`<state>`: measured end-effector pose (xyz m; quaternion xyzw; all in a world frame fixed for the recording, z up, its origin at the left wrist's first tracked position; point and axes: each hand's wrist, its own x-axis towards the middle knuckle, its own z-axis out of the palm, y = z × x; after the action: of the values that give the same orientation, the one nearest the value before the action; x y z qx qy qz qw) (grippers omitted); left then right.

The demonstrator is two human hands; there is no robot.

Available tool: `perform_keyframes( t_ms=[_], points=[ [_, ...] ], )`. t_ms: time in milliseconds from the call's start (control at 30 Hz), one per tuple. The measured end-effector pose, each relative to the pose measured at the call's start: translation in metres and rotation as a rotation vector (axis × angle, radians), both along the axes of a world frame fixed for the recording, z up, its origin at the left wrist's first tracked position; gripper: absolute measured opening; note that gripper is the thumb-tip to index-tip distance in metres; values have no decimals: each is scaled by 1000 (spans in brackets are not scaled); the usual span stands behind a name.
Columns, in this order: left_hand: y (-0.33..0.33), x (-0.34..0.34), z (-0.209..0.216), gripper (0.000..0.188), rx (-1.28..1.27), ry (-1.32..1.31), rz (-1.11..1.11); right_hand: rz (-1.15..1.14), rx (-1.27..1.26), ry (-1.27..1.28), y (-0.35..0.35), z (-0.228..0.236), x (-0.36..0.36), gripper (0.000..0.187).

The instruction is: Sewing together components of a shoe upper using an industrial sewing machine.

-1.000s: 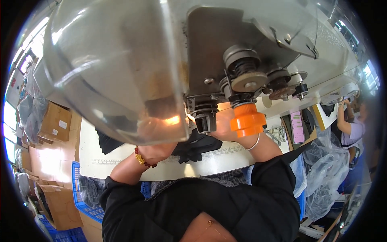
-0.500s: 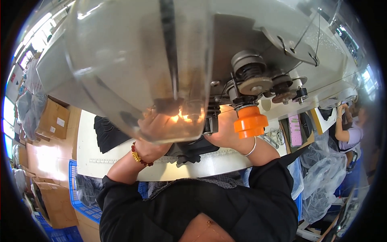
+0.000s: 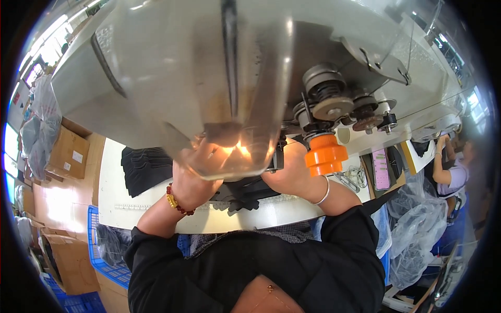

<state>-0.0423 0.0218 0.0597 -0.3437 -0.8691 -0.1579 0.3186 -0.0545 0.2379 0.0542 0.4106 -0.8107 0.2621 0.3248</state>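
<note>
As visible dark cloth (image 3: 245, 191) runs sideways, wavy edge (image 3: 244, 205) toward wearer (image 3: 255, 261), both hands' (image 3: 194, 183) (image 3: 287, 175) grip unclear

From my remote seat I see a labelled cardboard box (image 3: 67, 153) at left beyond an open carton (image 3: 72, 261), a blue basket (image 3: 93, 233) holding crumpled plastic (image 3: 108, 244), and at right a pink panel (image 3: 381, 171), clear plastic sheeting (image 3: 417, 232) and a co-worker (image 3: 456, 175) in pale purple.

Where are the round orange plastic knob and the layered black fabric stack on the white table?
Round orange plastic knob (image 3: 326, 155), head view: middle of its body.
Layered black fabric stack (image 3: 145, 171), head view: middle of its layers.
</note>
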Motion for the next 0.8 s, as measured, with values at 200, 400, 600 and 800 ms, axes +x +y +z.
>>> perform_keyframes(
  t_ms=[200, 400, 600, 800],
  points=[
    [1, -4, -5, 30, 24, 5, -32, -78, 64, 93, -2, -3, 2, 24],
    [0, -7, -9, 40, 21, 65, 6, -100, 150, 171, 2, -9, 0, 30],
    [-2, -7, -2, 33, 99, 11, -48, -160, 248, 137, 3, -12, 8, 35],
    [-43, -64, -37, 21, 620, -425, -235, -181, 274, 200, 1, -5, 10, 29]
  ],
)
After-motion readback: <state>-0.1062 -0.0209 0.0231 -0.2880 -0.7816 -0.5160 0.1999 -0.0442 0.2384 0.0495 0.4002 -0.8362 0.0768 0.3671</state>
